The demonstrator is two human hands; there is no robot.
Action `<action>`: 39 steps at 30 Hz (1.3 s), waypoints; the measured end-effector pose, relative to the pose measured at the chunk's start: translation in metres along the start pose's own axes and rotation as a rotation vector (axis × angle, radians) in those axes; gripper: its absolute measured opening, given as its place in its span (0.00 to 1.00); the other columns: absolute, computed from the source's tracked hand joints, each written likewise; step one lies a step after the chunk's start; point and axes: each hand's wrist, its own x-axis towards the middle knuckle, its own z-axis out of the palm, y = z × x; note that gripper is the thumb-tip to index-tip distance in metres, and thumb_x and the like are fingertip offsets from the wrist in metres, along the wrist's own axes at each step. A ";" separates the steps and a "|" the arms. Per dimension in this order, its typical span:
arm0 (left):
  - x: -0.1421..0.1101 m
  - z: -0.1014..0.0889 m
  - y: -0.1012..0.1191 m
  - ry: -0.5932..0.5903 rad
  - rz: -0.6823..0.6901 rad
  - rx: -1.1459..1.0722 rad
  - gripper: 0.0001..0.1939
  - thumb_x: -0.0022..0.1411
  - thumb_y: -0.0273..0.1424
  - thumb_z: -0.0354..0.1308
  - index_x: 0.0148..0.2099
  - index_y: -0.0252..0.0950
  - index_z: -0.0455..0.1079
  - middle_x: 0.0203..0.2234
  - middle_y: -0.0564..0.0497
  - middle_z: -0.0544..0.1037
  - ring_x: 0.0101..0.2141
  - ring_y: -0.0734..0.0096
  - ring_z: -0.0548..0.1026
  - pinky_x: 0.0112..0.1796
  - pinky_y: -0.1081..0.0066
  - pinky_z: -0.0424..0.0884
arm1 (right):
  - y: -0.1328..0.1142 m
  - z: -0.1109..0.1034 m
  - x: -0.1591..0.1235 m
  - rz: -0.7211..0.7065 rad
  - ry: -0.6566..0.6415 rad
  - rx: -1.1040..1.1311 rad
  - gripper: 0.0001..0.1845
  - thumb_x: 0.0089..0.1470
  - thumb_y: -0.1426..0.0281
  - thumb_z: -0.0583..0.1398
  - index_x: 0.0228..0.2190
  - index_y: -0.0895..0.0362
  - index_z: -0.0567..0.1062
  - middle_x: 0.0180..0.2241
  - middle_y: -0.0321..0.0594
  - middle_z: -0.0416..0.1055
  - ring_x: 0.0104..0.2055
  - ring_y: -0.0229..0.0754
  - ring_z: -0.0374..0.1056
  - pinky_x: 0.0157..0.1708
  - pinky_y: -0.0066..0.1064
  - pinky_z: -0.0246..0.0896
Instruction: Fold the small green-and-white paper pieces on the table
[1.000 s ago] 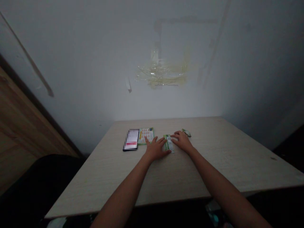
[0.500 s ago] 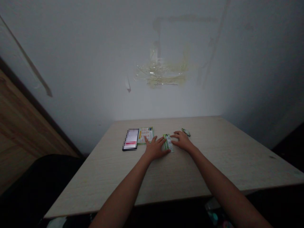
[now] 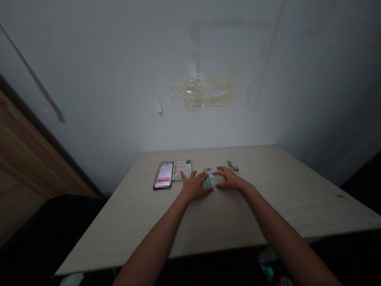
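Observation:
A small green and white printed packet (image 3: 210, 179) lies flat on the table between my two hands; what it contains I cannot tell. My left hand (image 3: 195, 187) rests with fingers spread, its fingertips and thumb on the packet's left side. One outer finger reaches the lower edge of a printed leaflet (image 3: 182, 168). From the other side, my right hand (image 3: 229, 178) touches the packet's right edge with thumb and fingers apart. Behind the right hand lies a small crumpled green and white wrapper (image 3: 233, 165).
A dark-edged phone (image 3: 163, 174) with a blurred screen lies left of the leaflet. The pale wooden table (image 3: 133, 222) meets a white wall (image 3: 119, 79) with old tape (image 3: 205, 93) on it. At left stand a wooden panel (image 3: 32, 163) and a dark shape (image 3: 50, 226).
My right hand has shifted slightly, its thumb now lower and its wrist further right, still at the packet's edge. My left hand stays nearly in place.

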 end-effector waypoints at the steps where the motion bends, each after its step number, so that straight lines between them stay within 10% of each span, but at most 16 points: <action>1: 0.000 0.000 0.000 0.003 0.000 0.002 0.39 0.58 0.62 0.46 0.68 0.57 0.53 0.67 0.55 0.58 0.66 0.39 0.50 0.54 0.22 0.24 | 0.000 0.000 -0.001 0.000 -0.014 0.007 0.37 0.45 0.59 0.70 0.57 0.49 0.71 0.65 0.50 0.55 0.67 0.55 0.50 0.64 0.49 0.46; 15: 0.000 0.000 0.001 0.011 0.001 0.017 0.39 0.58 0.63 0.46 0.68 0.56 0.54 0.67 0.55 0.58 0.66 0.38 0.49 0.54 0.21 0.25 | 0.000 -0.002 -0.006 -0.029 -0.056 0.036 0.44 0.40 0.58 0.72 0.59 0.49 0.69 0.67 0.48 0.52 0.69 0.56 0.46 0.66 0.50 0.43; 30: 0.002 -0.001 -0.001 0.039 -0.049 0.037 0.32 0.64 0.56 0.46 0.66 0.53 0.57 0.70 0.52 0.51 0.67 0.43 0.48 0.56 0.22 0.33 | -0.013 -0.002 -0.002 -0.252 0.054 0.182 0.13 0.49 0.64 0.67 0.40 0.51 0.82 0.52 0.42 0.75 0.56 0.48 0.68 0.59 0.44 0.58; 39: 0.003 -0.004 -0.006 0.115 0.033 -0.050 0.20 0.64 0.51 0.53 0.55 0.55 0.71 0.58 0.55 0.72 0.63 0.46 0.57 0.55 0.21 0.32 | -0.010 0.000 -0.002 -0.159 0.089 0.179 0.13 0.55 0.67 0.62 0.41 0.54 0.82 0.53 0.45 0.74 0.55 0.48 0.68 0.59 0.43 0.59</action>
